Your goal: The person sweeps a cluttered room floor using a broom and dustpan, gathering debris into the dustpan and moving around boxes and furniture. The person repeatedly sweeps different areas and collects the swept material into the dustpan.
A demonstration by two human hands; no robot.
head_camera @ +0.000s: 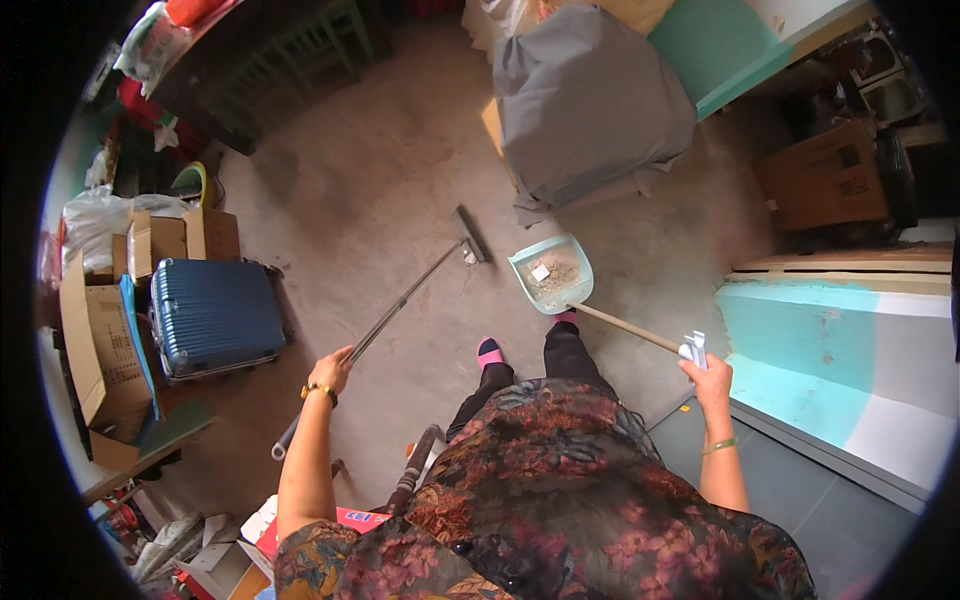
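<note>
My left hand grips the dark pole of a broom partway along it; the pole's grey end shows beside my forearm. The flat dark broom head is on the concrete floor ahead, with a small pale scrap against its near side. In my right hand is the upper end of the dustpan's tan handle, at its white plastic fitting. A light-blue dustpan lies before my right foot, holding grey-brown debris and a white square piece.
A grey cloth drapes over something bulky ahead. To the left, a blue ribbed suitcase stands beside open cardboard boxes. On the right are a low turquoise-and-white wall and a large carton. A turned wooden post rises close by my left side.
</note>
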